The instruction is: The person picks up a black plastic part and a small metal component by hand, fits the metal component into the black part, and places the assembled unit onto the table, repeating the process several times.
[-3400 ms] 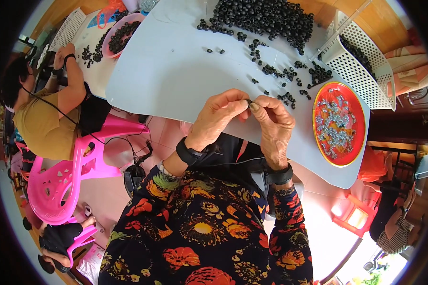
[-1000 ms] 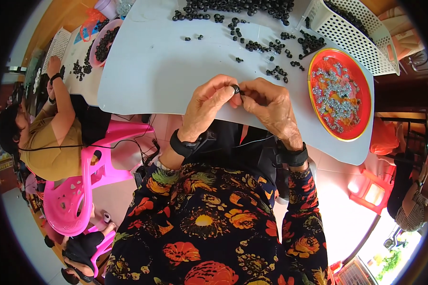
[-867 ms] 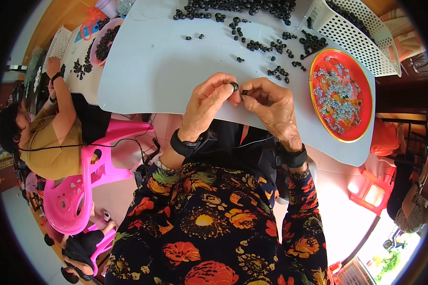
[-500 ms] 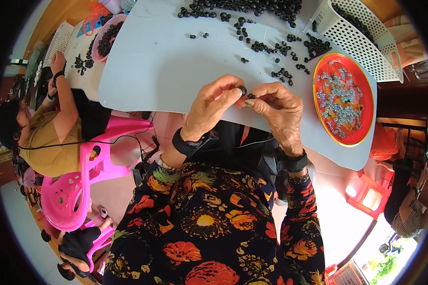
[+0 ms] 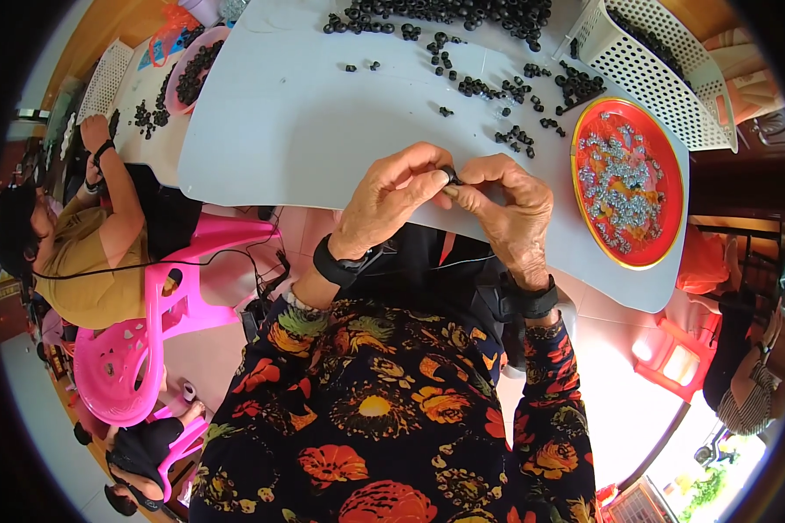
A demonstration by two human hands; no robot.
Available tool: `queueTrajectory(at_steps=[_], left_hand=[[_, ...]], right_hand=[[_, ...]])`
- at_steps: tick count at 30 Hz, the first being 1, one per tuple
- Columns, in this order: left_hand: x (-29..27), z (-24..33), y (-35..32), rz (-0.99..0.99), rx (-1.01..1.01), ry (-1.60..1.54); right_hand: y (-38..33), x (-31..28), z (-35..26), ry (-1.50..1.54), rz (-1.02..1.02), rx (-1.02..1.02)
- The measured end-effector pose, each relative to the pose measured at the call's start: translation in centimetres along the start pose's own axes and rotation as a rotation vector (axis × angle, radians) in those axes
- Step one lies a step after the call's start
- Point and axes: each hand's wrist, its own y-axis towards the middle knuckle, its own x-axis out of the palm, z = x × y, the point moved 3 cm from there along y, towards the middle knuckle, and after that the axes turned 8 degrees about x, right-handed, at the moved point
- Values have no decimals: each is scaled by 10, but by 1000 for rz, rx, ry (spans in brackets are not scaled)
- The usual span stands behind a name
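Observation:
Over the near edge of the pale grey-blue table (image 5: 279, 131), my two hands meet fingertip to fingertip. My left hand (image 5: 392, 193) pinches a small round black part (image 5: 449, 173) between thumb and fingers. My right hand (image 5: 508, 199) is closed too, its thumb and forefinger pressed at the right side of that part; a second small black piece there is mostly hidden by the fingertips. Past my hands lie loose small black parts (image 5: 515, 138) in clusters, with a larger heap (image 5: 449, 10) at the far edge.
On the right, a red tray (image 5: 677, 209) with a yellow rim holds many small silvery pieces. Behind it stands a white perforated basket (image 5: 698, 113) with black parts. At left, a person (image 5: 87, 253) sits by a pink chair (image 5: 118, 383) and a pink bowl (image 5: 221, 37) of black parts.
My right hand has moved slightly left, bringing its small piece against the round black part in my left hand. The gap between my fingertips has closed.

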Motion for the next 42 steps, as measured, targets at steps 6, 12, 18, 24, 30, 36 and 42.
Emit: queueTrajectory(at_steps=[6, 12, 18, 24, 30, 36, 42], left_hand=[[-2, 2, 1, -32, -3, -49], [-1, 0, 1, -18, 25, -49], [0, -1, -1, 8, 51, -5], [0, -2, -1, 13, 60, 28], [0, 1, 0, -44, 35, -29], [-2, 2, 2, -84, 1, -9], [-5, 0, 5, -182, 17, -18]], right_hand=[[-3, 0, -7, -167, 22, -37], [-3, -1, -5, -150, 14, -59], [-2, -1, 0, -101, -3, -76], [-1, -2, 0, -105, -7, -99], [-2, -1, 3, 38, -57, 21], [-1, 0, 3, 130, -75, 104], [3, -3, 1, -87, -152, 21]])
